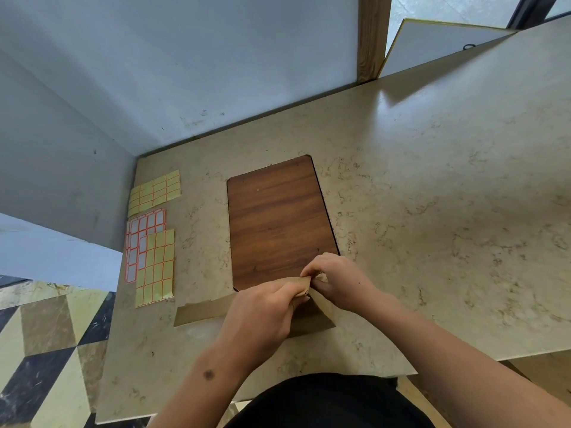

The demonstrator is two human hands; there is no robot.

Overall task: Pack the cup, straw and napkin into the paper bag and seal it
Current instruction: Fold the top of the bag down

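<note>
From my head view, both my hands, left hand (262, 307) and right hand (336, 279), pinch the flat paper bag (200, 312) at its mouth, near the surface's (432, 211) front edge and overlapping the wooden board (278, 217). I see no cup, straw or napkin. Pulling the pinched edges unevenly could tear the thin paper.

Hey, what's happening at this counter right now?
A person is gripping a flat brown paper bag with both hands: the left hand and right hand pinch its edge near the wooden board. Sticker sheets lie to the left. No cup, straw or napkin is visible.
</note>
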